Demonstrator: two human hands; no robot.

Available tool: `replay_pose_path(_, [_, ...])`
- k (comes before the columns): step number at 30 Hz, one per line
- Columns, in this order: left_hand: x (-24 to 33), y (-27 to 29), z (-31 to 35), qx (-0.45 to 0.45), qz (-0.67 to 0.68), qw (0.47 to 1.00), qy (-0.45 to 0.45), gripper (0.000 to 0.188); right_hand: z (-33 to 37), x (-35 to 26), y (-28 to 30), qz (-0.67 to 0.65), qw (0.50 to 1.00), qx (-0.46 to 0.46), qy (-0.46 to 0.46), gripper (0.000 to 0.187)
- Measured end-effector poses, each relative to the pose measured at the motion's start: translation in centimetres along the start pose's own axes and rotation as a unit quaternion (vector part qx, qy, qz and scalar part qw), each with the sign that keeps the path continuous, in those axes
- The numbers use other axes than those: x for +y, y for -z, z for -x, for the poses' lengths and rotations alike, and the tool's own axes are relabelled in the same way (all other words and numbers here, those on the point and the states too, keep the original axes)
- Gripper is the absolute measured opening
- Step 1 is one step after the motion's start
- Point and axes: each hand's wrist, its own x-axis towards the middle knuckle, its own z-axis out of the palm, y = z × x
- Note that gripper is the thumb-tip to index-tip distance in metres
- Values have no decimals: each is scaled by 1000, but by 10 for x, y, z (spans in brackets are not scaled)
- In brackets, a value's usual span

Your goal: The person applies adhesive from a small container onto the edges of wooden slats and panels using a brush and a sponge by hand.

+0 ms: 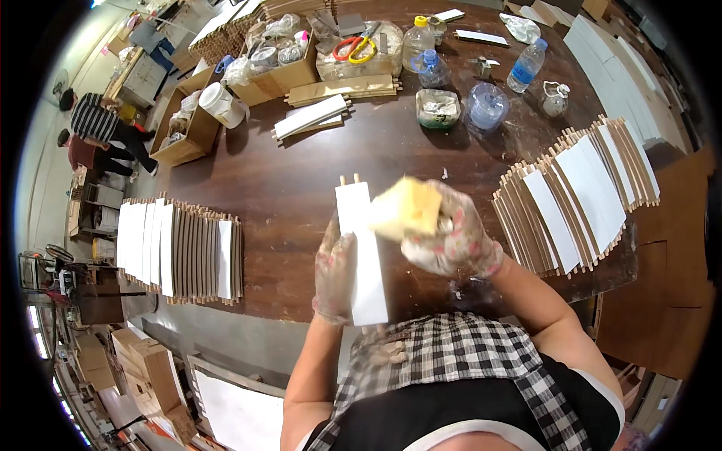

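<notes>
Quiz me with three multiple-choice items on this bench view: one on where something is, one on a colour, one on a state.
1. Where do the scissors lie?
A. At the far side of the table, past the white strip
B. On the floor
C. In the left hand

2. What colour is the sponge?
A. Blue
B. Yellow
C. Black

3. How is the white strip held?
A. Lying free, untouched
B. Steadied by the left hand
C. Folded in half

Answers: 1 A, they rest on a clear bag near the bottles. 2 B, the block in the right hand is pale yellow. 3 B, gloved fingers rest along its left edge.
</notes>
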Motion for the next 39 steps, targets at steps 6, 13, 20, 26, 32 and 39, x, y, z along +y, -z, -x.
replay_pose_path(6, [-35,16,-26,-14,-77,991,-112,51,24,3,8,17,997,-70,4,60])
replay_pose_path(13, [-24,18,-38,45,122,991,-21,44,38,-26,-2,-62,985,-162,-6,65])
replay_pose_path(20, [-20,19,-39,30,97,994,-38,41,43,-14,-6,92,995,-38,23,53])
replay_pose_path(26, [-31,26,-39,7,68,994,-80,41,53,-16,4,-104,990,-81,-60,52])
replay_pose_path(32, [-21,13,-37,85,129,987,-42,35,38,-29,5,-100,974,-191,-72,52])
replay_pose_path(39, [6,1,-23,95,483,869,53,27,24,-52,10,3,997,-17,-71,54])
